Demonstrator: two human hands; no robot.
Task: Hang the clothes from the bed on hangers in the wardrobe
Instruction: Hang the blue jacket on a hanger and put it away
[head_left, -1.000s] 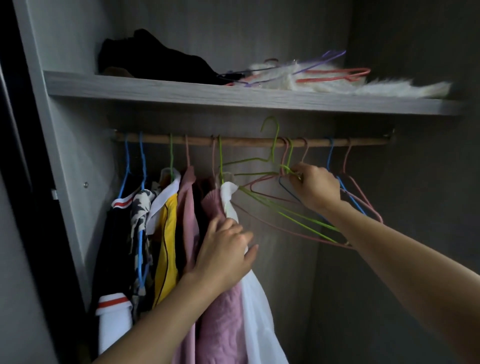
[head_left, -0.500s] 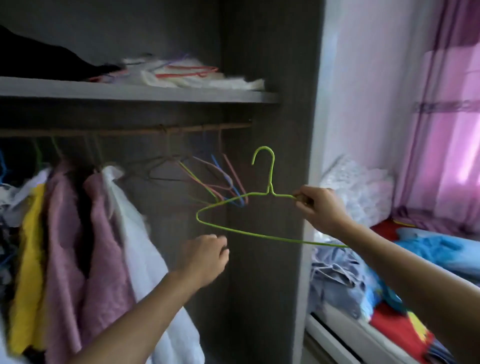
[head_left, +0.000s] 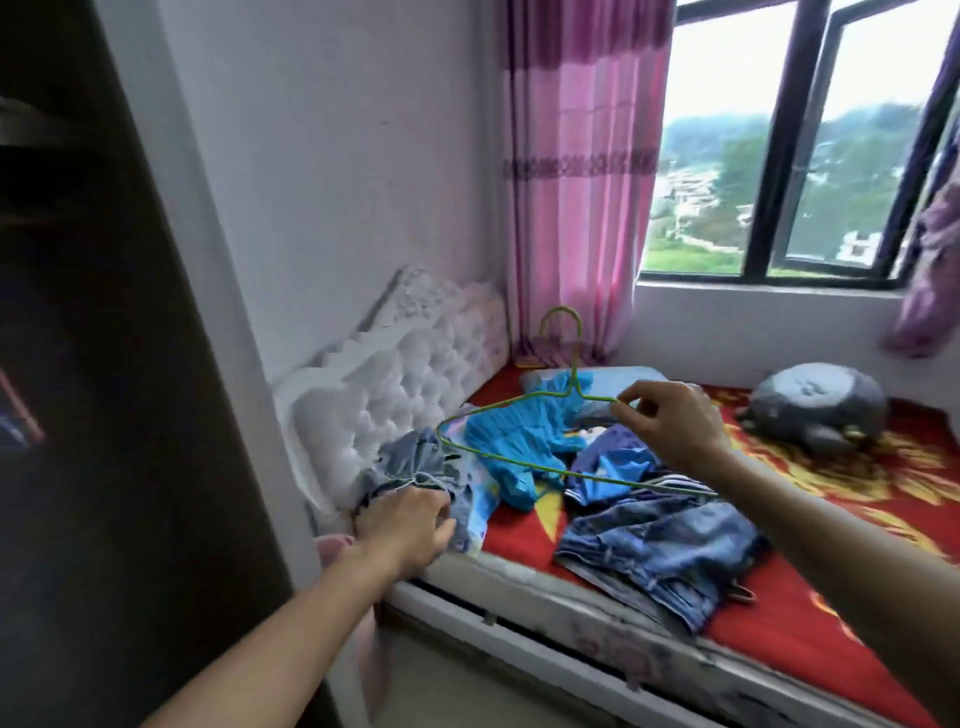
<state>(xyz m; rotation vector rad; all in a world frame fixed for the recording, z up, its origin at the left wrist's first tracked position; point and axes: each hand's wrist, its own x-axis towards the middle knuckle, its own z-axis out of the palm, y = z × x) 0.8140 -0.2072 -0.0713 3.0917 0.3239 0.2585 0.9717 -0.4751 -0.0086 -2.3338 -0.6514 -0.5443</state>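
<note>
Head view has swung from the wardrobe to the bed (head_left: 519, 535): the right hand (head_left: 670, 431) pinches the green hanger (head_left: 519, 415) at centre frame, and the left hand (head_left: 410, 525) closes on grey clothes (head_left: 410, 462) at lower left. With 1 hanger fetched, dressing it seems next.

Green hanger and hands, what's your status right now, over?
Right hand pinching green hanger above bed. Left hand gripping grey-blue garment at the bed's edge. Nothing blocking.
</note>
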